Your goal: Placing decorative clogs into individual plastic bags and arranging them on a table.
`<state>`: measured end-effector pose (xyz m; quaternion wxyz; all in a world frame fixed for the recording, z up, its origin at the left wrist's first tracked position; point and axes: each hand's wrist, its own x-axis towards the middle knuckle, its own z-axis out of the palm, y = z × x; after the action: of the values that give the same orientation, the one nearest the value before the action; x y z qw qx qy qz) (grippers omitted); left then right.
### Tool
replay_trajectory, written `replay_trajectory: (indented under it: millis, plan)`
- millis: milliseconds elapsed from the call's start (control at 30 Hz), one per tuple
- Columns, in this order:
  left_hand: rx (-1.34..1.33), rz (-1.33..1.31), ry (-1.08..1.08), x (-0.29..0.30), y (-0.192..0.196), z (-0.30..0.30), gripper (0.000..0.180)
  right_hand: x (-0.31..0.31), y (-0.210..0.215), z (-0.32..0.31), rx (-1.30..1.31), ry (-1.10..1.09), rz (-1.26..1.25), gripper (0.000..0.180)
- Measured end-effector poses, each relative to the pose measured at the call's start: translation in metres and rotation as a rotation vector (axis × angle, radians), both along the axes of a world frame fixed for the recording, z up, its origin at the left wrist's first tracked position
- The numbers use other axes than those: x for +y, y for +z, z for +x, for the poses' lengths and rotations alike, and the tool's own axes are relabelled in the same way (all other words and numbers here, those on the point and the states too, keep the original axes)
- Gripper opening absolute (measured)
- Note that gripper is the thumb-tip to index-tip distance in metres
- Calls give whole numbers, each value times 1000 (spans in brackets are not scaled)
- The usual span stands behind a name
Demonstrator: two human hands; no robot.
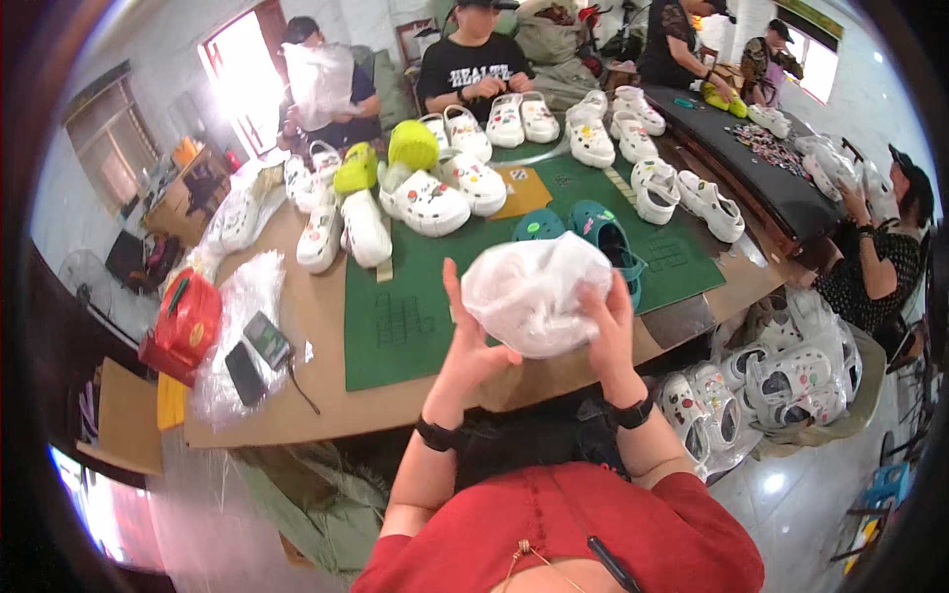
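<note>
Between my two hands, above the near edge of the table, is a rounded bundle of white translucent plastic bag (539,294); what is inside cannot be made out. My left hand (473,331) supports its left side, fingers pointing up and thumb toward the front. On the right side, my right hand (611,324) grips it with the fingers curled on the plastic. Just behind the bundle are teal clogs (599,229) with charms, partly hidden by it. They sit on a green cutting mat (405,341).
White clogs (425,203) with charms, some holding lime-green clogs (413,145), line the mat's far side. Clear plastic bags (237,336), a phone (244,374) and a red bag (186,316) lie left. Bagged clogs (791,381) fill a sack at right. Several people work around.
</note>
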<state>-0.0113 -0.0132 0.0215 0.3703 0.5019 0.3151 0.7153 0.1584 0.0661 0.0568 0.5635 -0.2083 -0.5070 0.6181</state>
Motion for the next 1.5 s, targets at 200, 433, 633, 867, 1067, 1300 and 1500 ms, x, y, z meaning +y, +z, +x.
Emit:
replay_trajectory:
  millis: [200, 433, 633, 867, 1067, 1300, 1500]
  plan:
    - [-172, -164, 430, -47, 6, -40, 43, -19, -15, -18, -102, 221, -357, 25]
    - [-480, 5, 747, -83, -28, -125, 23, 31, -94, 27, -64, 288, -30, 35]
    - [-243, 87, 811, -102, -17, -127, 35, 45, -91, 31, 515, 1049, -268, 34]
    - [-84, 165, 1285, -135, 0, -109, 33, 17, 0, 10, 160, 625, 126, 96]
    - [1044, -148, 1123, -119, -40, -46, 10, -7, -47, -18, -355, 401, 20, 88]
    - [1210, -85, 645, -106, -32, 0, 49, -19, -61, -23, -676, 470, 149, 86]
    - [1363, -521, 1057, -121, -32, -45, 83, 4, -79, 0, -523, 278, 99, 62]
